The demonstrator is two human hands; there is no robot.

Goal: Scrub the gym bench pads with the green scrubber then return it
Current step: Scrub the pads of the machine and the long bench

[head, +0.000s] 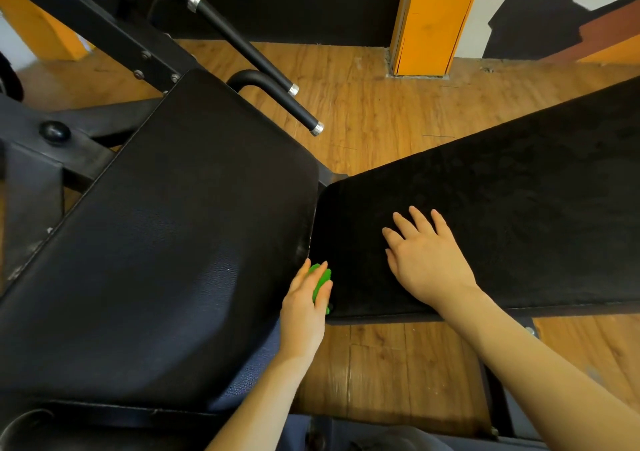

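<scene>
Left hand: my left hand curls around the small bright green scrubber, fingers wrapped over its top.
Scrubber: it sits at the near left corner of the long flat black bench pad, in the gap beside the wide smooth black leather seat pad.
Right hand: my right hand lies flat on the long pad near its left end, fingers straight and spread, holding nothing.
Floor: brown wood planks under the bench.
Handles: two black bars with silver caps beyond the seat pad's far edge.

Scrubber lies between left pad and right pad.
</scene>
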